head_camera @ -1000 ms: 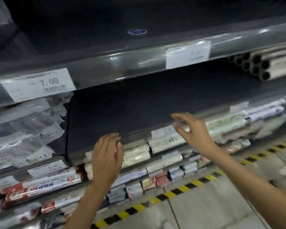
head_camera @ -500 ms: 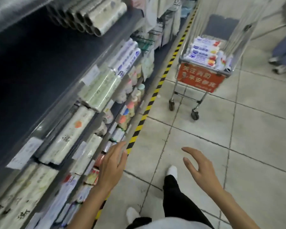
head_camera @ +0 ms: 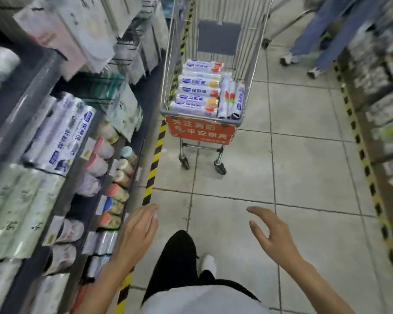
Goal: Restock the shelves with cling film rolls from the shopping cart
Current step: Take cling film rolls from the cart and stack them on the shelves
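Head camera looks down a shop aisle floored with pale grey square tiles (head_camera: pixel 304 177). The silver wire shopping cart (head_camera: pixel 254 64) stands ahead on its castors, well apart from both hands, with a red sign with pale lettering (head_camera: pixel 200 130) across its near end. The white and blue cling film rolls (head_camera: pixel 200 91) lie stacked crosswise in its basket, and a few more stand on end against the right wall.

The left hand (head_camera: pixel 136 234) hovers low over the aisle's edge, fingers straight and close together, holding nothing. The right hand (head_camera: pixel 275 236) hovers over the tiles, fingers spread and loosely bent, thumb out, also empty. Between them show a leg in black trousers (head_camera: pixel 175 264) and a white shoe (head_camera: pixel 208 264).

Along the left run the dark metal shelves (head_camera: pixel 34 87), carrying wrapped rolls with blue labels (head_camera: pixel 59 137) and blurred smaller goods below. A yellow and black striped floor tape (head_camera: pixel 154 164) follows the shelf foot. Far right, another person's legs in blue jeans (head_camera: pixel 327 30) stand beyond the cart.
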### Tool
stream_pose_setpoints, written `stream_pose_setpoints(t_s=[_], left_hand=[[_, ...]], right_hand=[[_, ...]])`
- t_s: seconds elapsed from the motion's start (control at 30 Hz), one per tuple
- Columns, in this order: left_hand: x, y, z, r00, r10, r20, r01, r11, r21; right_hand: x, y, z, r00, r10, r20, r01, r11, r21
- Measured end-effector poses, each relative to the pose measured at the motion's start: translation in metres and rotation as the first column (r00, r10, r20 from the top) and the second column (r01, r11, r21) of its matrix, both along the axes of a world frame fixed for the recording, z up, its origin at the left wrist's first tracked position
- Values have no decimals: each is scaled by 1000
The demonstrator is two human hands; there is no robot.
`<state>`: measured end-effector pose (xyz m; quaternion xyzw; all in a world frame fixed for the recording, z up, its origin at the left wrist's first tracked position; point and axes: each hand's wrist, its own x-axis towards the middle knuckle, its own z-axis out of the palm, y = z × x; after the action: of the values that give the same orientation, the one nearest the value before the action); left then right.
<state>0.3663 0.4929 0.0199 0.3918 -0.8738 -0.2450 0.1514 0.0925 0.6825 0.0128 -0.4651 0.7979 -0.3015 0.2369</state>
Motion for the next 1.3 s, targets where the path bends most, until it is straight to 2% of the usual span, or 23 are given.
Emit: stream_pose_setpoints(t_s=[0.23, 0.4, 0.63, 0.77, 0.93, 1.07, 1.17, 1.3], left_hand=[[-99, -140, -7, 994, -106, -18, 104, 991, -81], [-179, -259, -8, 979, -201, -12, 197, 969, -150], [-283, -386, -34, 950, -303, 72, 311, 933, -179], [-329, -426, -70, 943, -291, 162, 311, 943, -116], [-376, -464, -135, 860, -286, 423, 276, 957, 87], [-394, -472, -160, 800, -245, 547, 253, 965, 61], [-398, -475, -165, 797, -237, 556, 289, 957, -6], [-395, -477, -165, 791, -266, 550, 322, 947, -4]], right_hand=[[-88, -116, -10, 998, -56, 32, 55, 998, 11], [-148, -224, -10, 994, -106, -5, 107, 994, 20], [-231, -402, -27, 997, -80, -9, 80, 997, 25], [-273, -494, -60, 1000, -8, -20, 9, 998, 56], [-329, -595, -106, 999, 10, -50, -7, 998, 63], [-362, -657, -144, 989, 110, -94, -86, 970, 226], [-366, -681, -160, 965, 215, -153, -156, 932, 327], [-366, -701, -164, 872, 329, -362, -164, 894, 417]])
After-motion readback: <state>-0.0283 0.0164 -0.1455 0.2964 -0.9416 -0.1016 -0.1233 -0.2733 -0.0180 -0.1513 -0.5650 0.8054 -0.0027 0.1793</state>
